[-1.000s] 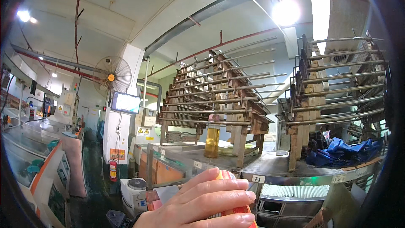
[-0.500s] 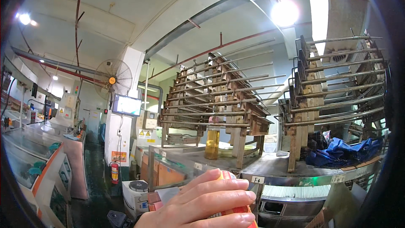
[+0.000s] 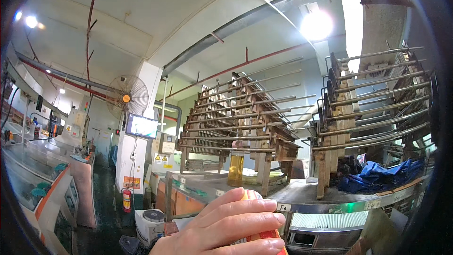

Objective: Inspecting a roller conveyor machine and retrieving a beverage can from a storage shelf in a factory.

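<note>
Under curled hand (image 3: 226, 229), orange container (image 3: 262, 236) (gripped)

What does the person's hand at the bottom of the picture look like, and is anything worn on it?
Only one hand shows, rising from the lower edge. It is bare: no glove, ring or watch in view, and no sleeve reaches into the picture. The fingers look long, with short plain nails. Which hand it is cannot be told, and the other is out of view.
</note>
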`<action>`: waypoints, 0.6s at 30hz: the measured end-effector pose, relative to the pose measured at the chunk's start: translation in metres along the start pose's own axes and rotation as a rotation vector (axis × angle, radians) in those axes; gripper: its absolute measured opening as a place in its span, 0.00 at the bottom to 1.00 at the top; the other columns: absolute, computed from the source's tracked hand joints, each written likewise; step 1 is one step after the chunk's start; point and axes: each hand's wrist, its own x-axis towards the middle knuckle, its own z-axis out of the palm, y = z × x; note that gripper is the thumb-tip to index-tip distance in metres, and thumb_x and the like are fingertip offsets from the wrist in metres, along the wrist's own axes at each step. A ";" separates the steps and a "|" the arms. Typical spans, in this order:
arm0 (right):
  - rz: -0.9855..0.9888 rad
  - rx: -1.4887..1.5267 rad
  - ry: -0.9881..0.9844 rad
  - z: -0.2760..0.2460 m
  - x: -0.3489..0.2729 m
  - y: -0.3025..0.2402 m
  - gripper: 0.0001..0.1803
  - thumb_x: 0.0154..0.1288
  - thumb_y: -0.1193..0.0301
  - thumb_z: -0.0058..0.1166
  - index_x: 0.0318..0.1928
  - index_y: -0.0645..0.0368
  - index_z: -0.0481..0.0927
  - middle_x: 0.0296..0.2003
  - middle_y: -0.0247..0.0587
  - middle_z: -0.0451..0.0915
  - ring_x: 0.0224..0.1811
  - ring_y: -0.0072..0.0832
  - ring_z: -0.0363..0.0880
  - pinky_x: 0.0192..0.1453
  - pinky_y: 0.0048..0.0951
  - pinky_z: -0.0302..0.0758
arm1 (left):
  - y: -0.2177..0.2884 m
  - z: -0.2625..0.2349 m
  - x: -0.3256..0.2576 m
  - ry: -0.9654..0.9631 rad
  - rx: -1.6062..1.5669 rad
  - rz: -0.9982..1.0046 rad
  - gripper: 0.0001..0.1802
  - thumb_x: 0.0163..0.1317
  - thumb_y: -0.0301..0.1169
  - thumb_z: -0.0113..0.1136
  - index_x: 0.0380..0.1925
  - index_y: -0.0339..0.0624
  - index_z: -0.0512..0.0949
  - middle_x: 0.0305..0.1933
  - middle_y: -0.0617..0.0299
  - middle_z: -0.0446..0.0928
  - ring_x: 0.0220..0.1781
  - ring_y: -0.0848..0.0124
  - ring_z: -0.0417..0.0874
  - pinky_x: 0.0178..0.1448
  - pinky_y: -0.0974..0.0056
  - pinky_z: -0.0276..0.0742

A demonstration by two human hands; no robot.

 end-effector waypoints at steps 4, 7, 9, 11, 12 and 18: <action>-0.003 0.003 0.000 0.001 0.002 -0.001 0.22 0.61 0.53 0.57 0.42 0.60 0.82 0.34 0.51 0.83 0.37 0.44 0.83 0.42 0.41 0.77 | -0.001 -0.002 0.005 0.004 0.007 0.009 0.22 0.55 0.30 0.68 0.49 0.52 0.71 0.53 0.54 0.77 0.59 0.55 0.77 0.70 0.50 0.62; -0.011 0.008 0.001 0.002 0.004 -0.001 0.22 0.61 0.53 0.57 0.42 0.60 0.82 0.34 0.51 0.83 0.37 0.44 0.83 0.42 0.41 0.77 | 0.006 -0.001 0.009 0.012 -0.003 -0.003 0.22 0.55 0.30 0.68 0.49 0.52 0.71 0.53 0.54 0.77 0.59 0.55 0.77 0.70 0.50 0.62; -0.016 0.007 -0.003 0.002 0.003 -0.002 0.22 0.61 0.53 0.57 0.42 0.60 0.82 0.34 0.51 0.83 0.37 0.44 0.83 0.42 0.41 0.77 | 0.011 -0.002 0.011 0.021 -0.020 -0.020 0.22 0.55 0.30 0.68 0.49 0.52 0.71 0.53 0.54 0.77 0.59 0.55 0.77 0.70 0.50 0.62; -0.015 0.012 -0.007 0.005 -0.001 -0.002 0.22 0.61 0.53 0.57 0.42 0.60 0.82 0.34 0.51 0.83 0.37 0.44 0.83 0.42 0.41 0.77 | 0.016 -0.001 0.012 0.028 -0.042 -0.043 0.22 0.55 0.30 0.68 0.49 0.52 0.71 0.53 0.54 0.77 0.59 0.55 0.77 0.70 0.50 0.62; -0.014 0.014 -0.008 0.004 -0.002 -0.003 0.22 0.61 0.53 0.57 0.42 0.60 0.82 0.34 0.51 0.83 0.37 0.44 0.83 0.42 0.41 0.77 | 0.015 -0.002 0.015 0.028 -0.055 -0.050 0.22 0.55 0.30 0.68 0.49 0.52 0.71 0.53 0.54 0.77 0.59 0.54 0.77 0.70 0.50 0.62; 0.019 0.014 -0.074 0.010 -0.034 0.000 0.22 0.60 0.53 0.58 0.42 0.60 0.82 0.33 0.51 0.83 0.36 0.44 0.83 0.41 0.41 0.77 | -0.002 0.008 -0.026 -0.071 -0.083 -0.072 0.20 0.58 0.30 0.64 0.51 0.46 0.72 0.52 0.49 0.77 0.56 0.52 0.79 0.67 0.48 0.66</action>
